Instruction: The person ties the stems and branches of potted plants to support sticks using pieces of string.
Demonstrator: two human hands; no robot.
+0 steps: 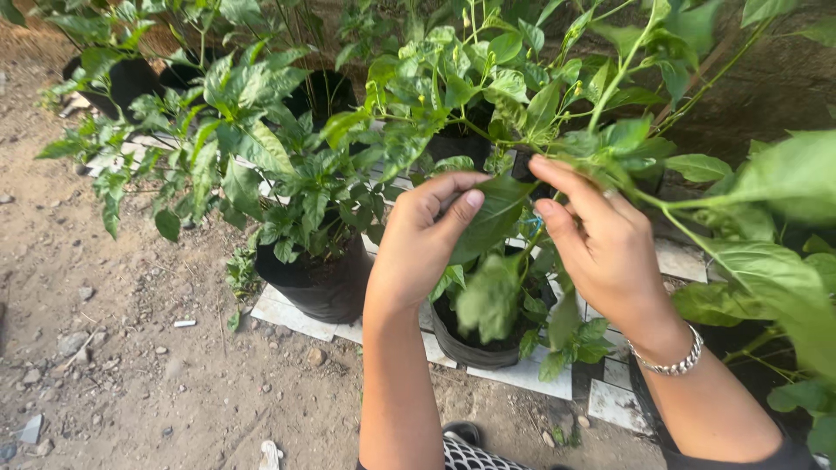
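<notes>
From the head camera, both hands meet over a potted plant with broad green leaves. The left hand (424,237) pinches a large green leaf (492,218) between thumb and curled fingers, so it is closed on that leaf. The right hand (596,239) comes in from the other side with its fingers stretched toward the same leaf and the stem behind it; the fingertips are at the leaf's edge, but whether they actually grip it cannot be told. A silver bracelet (670,361) circles the right wrist.

The leaf belongs to the plant growing in a black grow bag (475,348) directly below the hands. That bag stands on pale tiles (522,374) laid on the bare dirt ground (131,348), near the tiles' front edge. A second black grow bag (318,283) with its own leafy plant sits just to the left, at the tiles' front-left corner. More dark pots (131,83) stand farther back along the row. Small stones are scattered over the dirt on the left.
</notes>
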